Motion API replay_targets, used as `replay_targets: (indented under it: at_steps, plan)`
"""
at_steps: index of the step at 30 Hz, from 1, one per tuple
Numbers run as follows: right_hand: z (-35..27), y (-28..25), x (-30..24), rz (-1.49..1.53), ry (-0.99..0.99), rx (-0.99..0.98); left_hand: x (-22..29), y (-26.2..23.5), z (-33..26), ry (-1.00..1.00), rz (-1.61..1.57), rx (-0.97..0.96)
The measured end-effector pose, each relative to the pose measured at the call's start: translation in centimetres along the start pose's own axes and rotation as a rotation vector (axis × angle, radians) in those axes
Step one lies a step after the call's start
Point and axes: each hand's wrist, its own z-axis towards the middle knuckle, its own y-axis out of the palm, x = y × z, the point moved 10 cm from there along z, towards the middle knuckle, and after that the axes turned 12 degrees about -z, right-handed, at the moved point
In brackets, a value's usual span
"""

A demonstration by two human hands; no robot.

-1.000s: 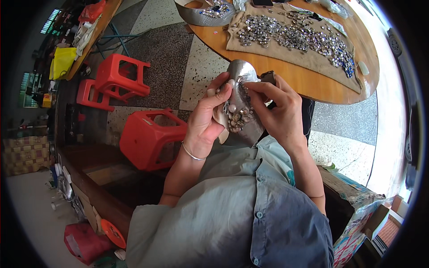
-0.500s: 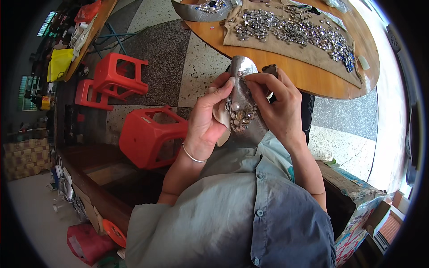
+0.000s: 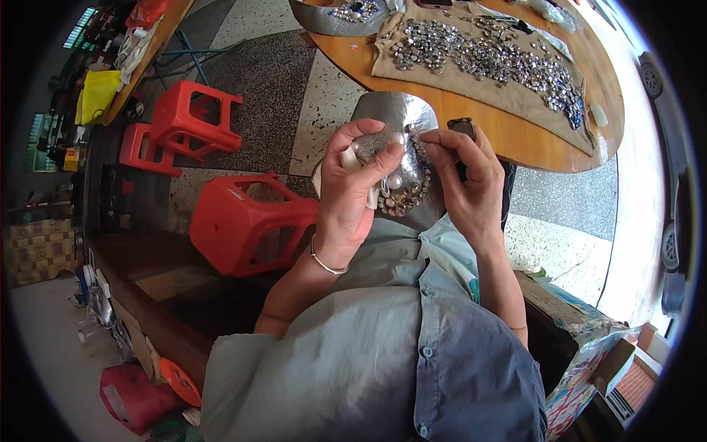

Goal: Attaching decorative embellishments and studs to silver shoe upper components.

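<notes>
- Two bare hands, the left hand and the right hand, work at a curved silvery piece in front of the person's body, between the grey shirt and the near edge of the table.
- The silvery piece has its long axis running away from the body, nearly straight up the view; its broad rounded end points toward the table, and its lower end lies near the shirt, leaning slightly right.
- The left hand grasps the silvery piece by its left side, the thumb laid across the decorated face and the forefinger near the rounded end.
- The right hand has thumb and forefinger drawn together by the right side of the decoration; what is between those tips is too small to tell.
- A small dark object shows beside the right hand's fingers; whether they grip it, I cannot tell.
- On the piece's face, a bead cluster sits toward the lower end, with a round white pearl just above.
- On the table, a tan cloth bears many glittering stones, blue ones at the right.
- Another silvery piece, also decorated, lies at the table's far left edge.
- Red stools stand on the floor to the left.
</notes>
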Motion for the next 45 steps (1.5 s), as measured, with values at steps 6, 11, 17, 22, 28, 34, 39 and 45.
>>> replay_targets:
  at_steps: [6, 11, 17, 22, 28, 34, 39, 45]
  plan:
    - [-0.3, -0.3, 0.4, 0.015, -0.009, 0.044, 0.2, 0.9, -0.2, 0.037, 0.081, -0.043]
    - [-0.2, -0.5, 0.0, -0.036, -0.070, 0.050, -0.2, 0.7, 0.0, -0.030, 0.043, -0.020]
    - [-0.6, -0.1, 1.4, 0.079, 0.063, 0.032, 0.2, 1.3, -0.2, 0.030, 0.176, -0.093]
    - [-0.4, -1.0, 0.1, -0.037, -0.035, 0.040, 0.8, 1.7, -0.2, 0.056, 0.292, -0.156]
    - [-0.4, -1.6, -0.6, -0.094, -0.041, 0.030, 1.2, 1.7, -0.2, 0.140, 0.392, -0.188]
    - [-0.3, -1.9, -1.0, -0.165, -0.045, 0.005, 1.7, 2.2, -0.2, 0.192, 0.486, -0.220]
    - [-0.6, -1.6, -1.3, -0.193, 0.014, 0.015, 3.4, 3.9, -2.0, 0.541, 0.755, -0.244]
    - [-0.5, -1.1, -0.1, -0.049, 0.025, 0.083, 3.9, 5.1, -3.0, 0.777, 0.913, -0.315]
